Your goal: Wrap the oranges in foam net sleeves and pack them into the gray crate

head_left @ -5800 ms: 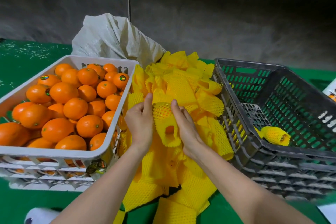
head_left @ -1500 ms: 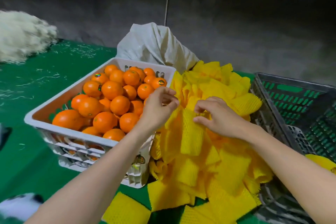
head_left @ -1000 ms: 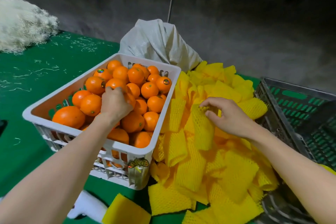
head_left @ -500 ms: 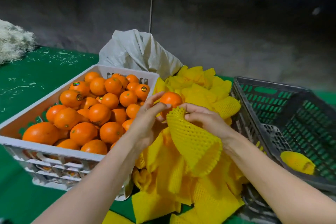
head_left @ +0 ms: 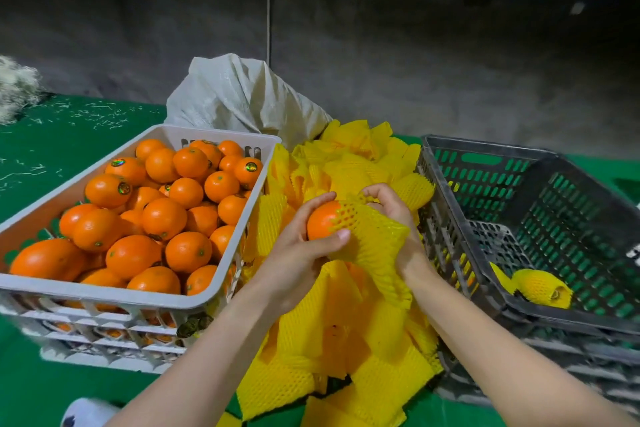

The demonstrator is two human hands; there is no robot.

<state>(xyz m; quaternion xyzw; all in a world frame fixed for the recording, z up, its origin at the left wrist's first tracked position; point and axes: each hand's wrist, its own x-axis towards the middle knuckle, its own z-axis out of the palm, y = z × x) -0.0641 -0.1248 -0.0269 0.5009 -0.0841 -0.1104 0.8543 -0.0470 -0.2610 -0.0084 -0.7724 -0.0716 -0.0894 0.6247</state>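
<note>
The one camera sits on the person's head. It looks forward and down at the green table (head_left: 52,149). It is very close, so the left arm (head_left: 207,357) and the right arm (head_left: 502,357) come up from the bottom edge and meet in the middle. The view is wide. It takes in the white crate (head_left: 104,291) on the left, the pile of yellow nets (head_left: 353,142) in the middle and the gray crate (head_left: 491,147) on the right. The dark wall (head_left: 450,73) fills the top, far off
</note>
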